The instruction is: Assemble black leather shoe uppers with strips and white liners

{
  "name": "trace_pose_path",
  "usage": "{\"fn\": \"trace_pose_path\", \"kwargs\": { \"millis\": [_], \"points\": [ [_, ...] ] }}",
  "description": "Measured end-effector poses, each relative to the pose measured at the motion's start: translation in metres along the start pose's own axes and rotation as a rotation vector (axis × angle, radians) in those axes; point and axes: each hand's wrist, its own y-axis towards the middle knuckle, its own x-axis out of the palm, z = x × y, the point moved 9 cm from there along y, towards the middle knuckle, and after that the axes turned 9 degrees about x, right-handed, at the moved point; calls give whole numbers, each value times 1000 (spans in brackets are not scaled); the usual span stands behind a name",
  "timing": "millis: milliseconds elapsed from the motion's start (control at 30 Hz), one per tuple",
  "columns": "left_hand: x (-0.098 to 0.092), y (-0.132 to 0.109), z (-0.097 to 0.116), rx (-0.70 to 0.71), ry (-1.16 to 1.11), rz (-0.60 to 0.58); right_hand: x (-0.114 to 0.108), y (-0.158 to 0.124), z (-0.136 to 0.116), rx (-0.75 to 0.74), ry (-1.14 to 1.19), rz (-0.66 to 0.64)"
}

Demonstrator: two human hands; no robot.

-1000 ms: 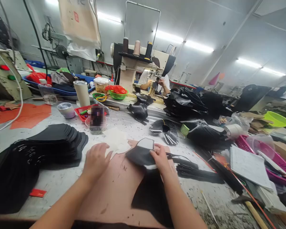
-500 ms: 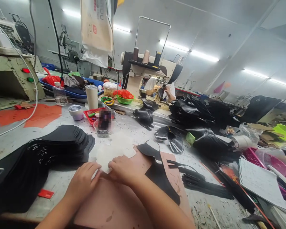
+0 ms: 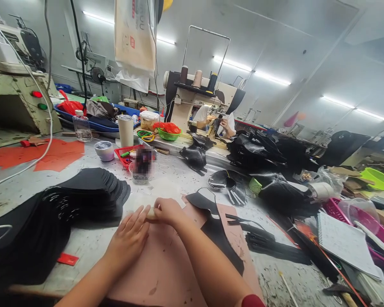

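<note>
My left hand lies nearly flat with its fingers stretched out, at the far edge of a pinkish-brown sheet on the table. Beside its fingertips, my right hand is curled closed on a small pale piece. Whether that piece belongs to the thin white sheet just beyond my hands I cannot tell. A cut black piece rests on the pinkish-brown sheet, right of my right forearm. To the left of my hands stands a thick stack of black cut pieces.
Past my hands are a red basket, a clear tub, a lidded cup and a tumbler. Black pieces pile up at the right, near a spiral notebook. Another person works at the sewing machine opposite.
My left hand has moved right and flattened out. My right hand has shifted slightly away from me and curled, and the pale piece now shows between the hands.
</note>
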Motion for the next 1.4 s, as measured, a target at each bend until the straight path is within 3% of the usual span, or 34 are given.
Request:
{"fn": "trace_pose_path", "kwargs": {
  "millis": [167,367,633,700,767,900,967,1033,1100,1200,1400],
  "points": [
    [-2,2,5,27,-27,36,1,1,0,21,42,-5],
    [-2,0,2,-10,-114,33,-3,12,19,165,181,80],
    [7,2,2,-23,-159,-56,-88,32,81,380,598,504],
    [10,1,-7,-85,-243,-64,-99,31,83,326,718,522],
    [9,1,-26,-237,-392,-33,-96,26,75,239,838,452],
    [5,-1,-75,-758,-782,90,-70,-2,57,118,1050,246],
    [10,7,-75,-891,-1100,81,-61,-18,53,87,1131,193],
    [11,22,-63,-901,-1356,51,-57,-33,54,70,1193,170],
    [9,30,-54,-892,-1431,36,-57,-47,58,41,1240,164],
    [8,31,-41,-874,-1347,-8,-64,-72,67,-33,1215,244],
    [8,44,-7,-712,-1073,-132,-77,-137,103,-50,1139,555]
  ]
}}
